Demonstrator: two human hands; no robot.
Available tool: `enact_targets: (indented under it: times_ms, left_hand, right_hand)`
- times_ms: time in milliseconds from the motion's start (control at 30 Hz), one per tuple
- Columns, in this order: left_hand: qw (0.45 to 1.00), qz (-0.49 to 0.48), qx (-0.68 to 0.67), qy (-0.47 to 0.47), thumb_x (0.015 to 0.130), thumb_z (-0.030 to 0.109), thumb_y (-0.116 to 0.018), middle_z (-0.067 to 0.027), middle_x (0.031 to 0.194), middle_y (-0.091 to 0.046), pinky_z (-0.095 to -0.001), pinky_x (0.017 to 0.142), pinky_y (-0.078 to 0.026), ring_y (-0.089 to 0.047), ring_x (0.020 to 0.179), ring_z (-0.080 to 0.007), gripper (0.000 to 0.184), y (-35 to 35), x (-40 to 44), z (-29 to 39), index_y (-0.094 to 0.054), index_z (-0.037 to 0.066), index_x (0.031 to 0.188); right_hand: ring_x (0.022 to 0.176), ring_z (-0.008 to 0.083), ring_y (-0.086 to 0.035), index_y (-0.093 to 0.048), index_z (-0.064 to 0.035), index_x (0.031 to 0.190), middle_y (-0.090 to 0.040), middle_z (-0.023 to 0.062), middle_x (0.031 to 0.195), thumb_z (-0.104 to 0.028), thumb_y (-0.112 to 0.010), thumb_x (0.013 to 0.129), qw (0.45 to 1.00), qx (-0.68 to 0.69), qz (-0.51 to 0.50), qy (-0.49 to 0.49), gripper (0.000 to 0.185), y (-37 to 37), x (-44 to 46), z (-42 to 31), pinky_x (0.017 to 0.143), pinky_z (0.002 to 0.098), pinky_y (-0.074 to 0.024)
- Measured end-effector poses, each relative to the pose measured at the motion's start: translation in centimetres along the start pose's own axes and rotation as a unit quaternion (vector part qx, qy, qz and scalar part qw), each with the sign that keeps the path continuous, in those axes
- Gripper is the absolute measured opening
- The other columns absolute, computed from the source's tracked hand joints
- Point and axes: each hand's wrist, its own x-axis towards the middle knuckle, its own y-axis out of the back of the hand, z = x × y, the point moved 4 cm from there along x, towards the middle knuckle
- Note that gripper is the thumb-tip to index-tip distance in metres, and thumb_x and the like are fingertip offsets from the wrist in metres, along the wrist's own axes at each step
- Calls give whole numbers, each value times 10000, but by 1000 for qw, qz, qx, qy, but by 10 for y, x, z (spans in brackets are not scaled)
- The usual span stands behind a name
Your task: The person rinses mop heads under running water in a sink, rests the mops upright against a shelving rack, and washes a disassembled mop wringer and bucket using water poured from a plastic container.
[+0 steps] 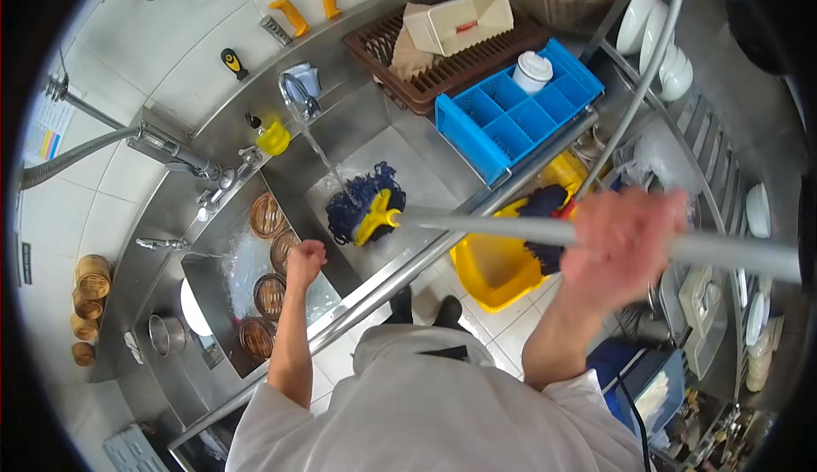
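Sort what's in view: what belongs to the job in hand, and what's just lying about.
Belongs:
mop head under the running tap
mop handle, in the right hand
probably the yellow bucket

Lying about:
blue divided rack
white cup
brown crate
yellow bottle
round baskets in the next basin

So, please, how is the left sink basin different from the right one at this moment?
The left basin holds several round brown baskets, while the right basin holds a dark blue mop head with a yellow clamp.
The left basin has water spread around its baskets; the right basin shows bare metal around the mop head, with tap water running onto the strands.
Both are metal and stand side by side.
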Motion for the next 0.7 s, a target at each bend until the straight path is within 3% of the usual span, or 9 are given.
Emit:
enact_targets:
  times_ms: [100,133,267,333,367,433,567,600,700]
  left_hand:
    - [1000,6,0,16,855,68,-606,-115,782,-701,-307,654,-554,-685,671,-172,186,13,0,-22,-681,-60,967]
    - [997,-3,-64,31,845,67,-614,-110,784,-702,-305,656,-555,-688,676,-170,184,10,3,-29,-683,-51,968]
    - [999,24,26,34,826,67,-612,-101,784,-711,-311,658,-549,-700,701,-175,184,-6,-25,29,-696,-19,964]
    - [999,10,31,11,810,70,-608,-107,784,-716,-313,669,-548,-703,712,-180,195,-13,9,-14,-700,-14,961]
    - [999,-13,39,-8,795,72,-605,-113,784,-722,-316,680,-548,-706,723,-184,207,-19,12,-35,-705,-8,957]
    - [998,13,54,2,757,86,-607,-126,780,-729,-319,708,-547,-708,735,-198,238,-39,9,3,-712,-9,948]
    - [998,-2,68,-6,755,118,-654,-137,827,-739,-333,757,-549,-721,792,-245,241,-61,20,6,-720,-2,953]
    - [995,2,98,-27,751,119,-670,-141,865,-741,-344,776,-548,-723,827,-253,258,-75,15,17,-716,10,981]
    - [989,11,134,-68,768,127,-709,-164,1012,-730,-347,852,-542,-708,946,-253,405,-100,19,56,-658,17,1154]
  right_hand:
    - [424,97,-323,-348,-116,778,-286,-31,535,-201,-490,1036,992,-104,44,-58,306,-8,-45,76,410,264,-286]
    - [418,97,-318,-342,-124,762,-298,-30,537,-222,-463,1044,992,-49,101,-61,322,-12,-34,73,407,255,-276]
    - [442,86,-342,-402,-123,775,-352,-28,548,-200,-530,1009,1000,-18,19,14,277,-7,-6,15,392,245,-295]
    - [433,65,-332,-395,-141,735,-365,-43,539,-250,-497,1024,993,-33,104,-40,326,-10,-27,77,398,227,-291]
    - [419,63,-342,-388,-155,695,-373,-52,524,-303,-462,1042,992,-56,88,-76,385,-8,-31,81,404,231,-307]
    - [413,88,-335,-424,-143,758,-345,-49,526,-267,-497,1030,1000,-13,10,-17,308,-8,1,20,406,256,-322]
    - [413,63,-292,-375,-145,675,-289,-49,519,-224,-480,1041,985,-114,80,-99,390,-15,-50,93,403,250,-291]
    - [417,58,-300,-390,-132,668,-312,-46,519,-210,-480,1043,990,-16,106,-89,393,-22,-37,79,401,241,-284]
    - [415,63,-312,-409,-124,710,-328,-39,520,-198,-514,1026,997,-41,71,-5,341,-15,-10,34,393,238,-284]
